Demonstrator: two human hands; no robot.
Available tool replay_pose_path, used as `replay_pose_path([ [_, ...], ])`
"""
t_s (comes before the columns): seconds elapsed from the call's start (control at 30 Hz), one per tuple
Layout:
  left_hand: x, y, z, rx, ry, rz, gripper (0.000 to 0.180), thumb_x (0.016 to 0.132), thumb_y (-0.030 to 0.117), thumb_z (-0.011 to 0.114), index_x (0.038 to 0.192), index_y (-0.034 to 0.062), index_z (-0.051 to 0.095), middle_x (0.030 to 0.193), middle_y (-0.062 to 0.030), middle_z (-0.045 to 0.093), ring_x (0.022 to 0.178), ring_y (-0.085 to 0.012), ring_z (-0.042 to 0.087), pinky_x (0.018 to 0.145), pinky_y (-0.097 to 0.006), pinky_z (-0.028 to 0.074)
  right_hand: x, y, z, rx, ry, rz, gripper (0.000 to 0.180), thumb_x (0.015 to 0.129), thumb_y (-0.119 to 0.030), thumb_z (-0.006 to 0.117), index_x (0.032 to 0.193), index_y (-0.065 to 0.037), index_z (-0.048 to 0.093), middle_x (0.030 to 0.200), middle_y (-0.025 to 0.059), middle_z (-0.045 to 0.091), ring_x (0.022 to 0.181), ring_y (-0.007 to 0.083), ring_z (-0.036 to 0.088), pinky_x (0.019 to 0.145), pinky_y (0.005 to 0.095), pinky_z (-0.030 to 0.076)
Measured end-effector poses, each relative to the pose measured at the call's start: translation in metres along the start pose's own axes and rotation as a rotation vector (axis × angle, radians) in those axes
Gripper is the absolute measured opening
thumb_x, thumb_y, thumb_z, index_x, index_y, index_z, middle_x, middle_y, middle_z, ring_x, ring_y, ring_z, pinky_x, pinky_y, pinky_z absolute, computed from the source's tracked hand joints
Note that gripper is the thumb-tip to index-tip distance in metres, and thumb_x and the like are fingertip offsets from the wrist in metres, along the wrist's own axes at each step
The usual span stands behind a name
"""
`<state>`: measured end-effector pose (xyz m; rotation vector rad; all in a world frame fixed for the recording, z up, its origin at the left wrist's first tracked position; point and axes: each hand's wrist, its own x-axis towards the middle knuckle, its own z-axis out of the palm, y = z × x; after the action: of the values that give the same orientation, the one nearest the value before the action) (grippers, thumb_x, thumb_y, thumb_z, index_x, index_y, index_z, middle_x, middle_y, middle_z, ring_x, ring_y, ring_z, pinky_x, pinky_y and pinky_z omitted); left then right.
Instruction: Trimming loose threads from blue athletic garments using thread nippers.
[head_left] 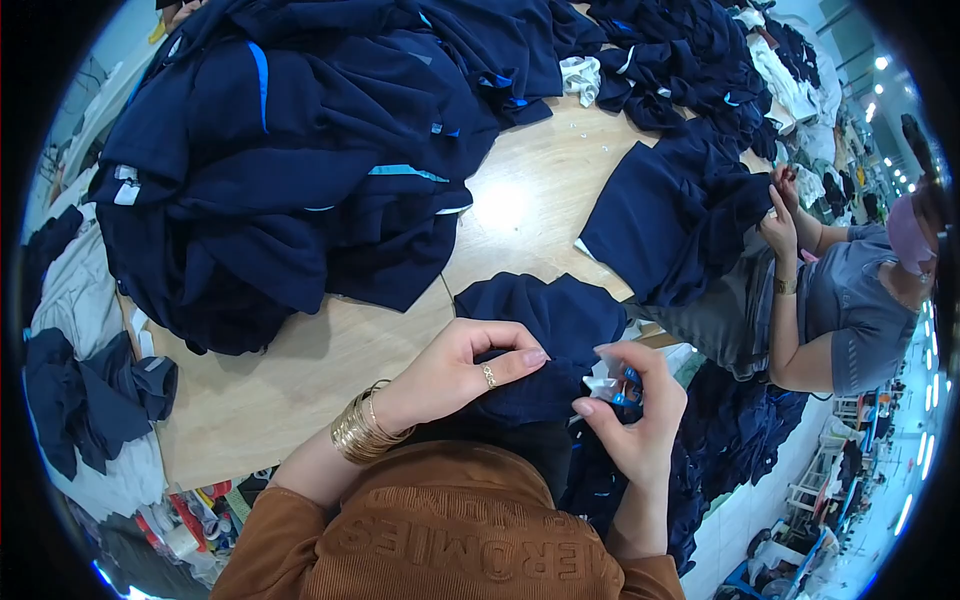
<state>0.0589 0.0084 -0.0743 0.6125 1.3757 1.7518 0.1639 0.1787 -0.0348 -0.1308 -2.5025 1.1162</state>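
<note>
My left hand, with a ring and gold bangles at the wrist, pinches the edge of a navy garment between thumb and fingers. That garment lies over the table's near edge and hangs down toward my lap. Just to the right, my right hand is closed around small blue thread snips. Their metal part shows pale between thumb and forefinger, close to the cloth but apart from my left hand. My palm hides part of the snips.
A large heap of navy garments covers the left of the wooden table. More navy clothes lie at the far right. A co-worker at the right handles a navy garment. Dark garments are piled below, to my right.
</note>
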Motion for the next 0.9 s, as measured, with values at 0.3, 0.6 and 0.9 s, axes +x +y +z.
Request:
replay_pose_path([
  [0.3, 0.0, -0.003, 0.007, 0.112, 0.029, 0.1, 0.021, 0.089, 0.019, 0.057, 0.082, -0.0004, 0.059, 0.074, 0.0007, 0.056, 0.071, -0.0056, 0.048, 0.068, -0.02, 0.04, -0.005, -0.003, 0.019, -0.168, 0.024, -0.202, 0.017, 0.068, -0.003, 0.072, 0.082, -0.007, 0.064, 0.057, 0.0033, 0.052, 0.044, 0.0112, 0.043, 0.043, 0.0228, 0.032],
  [0.6, -0.003, -0.007, 0.005, 0.089, 0.055, 0.099, 0.019, 0.088, 0.018, 0.058, 0.084, -0.0008, 0.059, 0.073, 0.0009, 0.057, 0.07, -0.0048, 0.048, 0.065, -0.021, 0.041, -0.004, -0.003, 0.01, 0.084, 0.049, 0.075, 0.012, 0.073, -0.002, 0.069, 0.083, -0.003, 0.063, 0.06, 0.0023, 0.056, 0.046, 0.0072, 0.045, 0.044, 0.0205, 0.033],
  [0.9, -0.002, -0.002, 0.011, 0.197, 0.075, 0.09, 0.02, 0.088, 0.018, 0.058, 0.082, -0.0009, 0.059, 0.072, 0.0013, 0.056, 0.069, -0.0051, 0.047, 0.065, -0.021, 0.041, -0.006, -0.005, 0.013, -0.273, -0.061, -0.219, 0.014, 0.069, 0.001, 0.068, 0.081, -0.004, 0.061, 0.065, 0.0048, 0.056, 0.052, 0.014, 0.053, 0.048, 0.0239, 0.039],
])
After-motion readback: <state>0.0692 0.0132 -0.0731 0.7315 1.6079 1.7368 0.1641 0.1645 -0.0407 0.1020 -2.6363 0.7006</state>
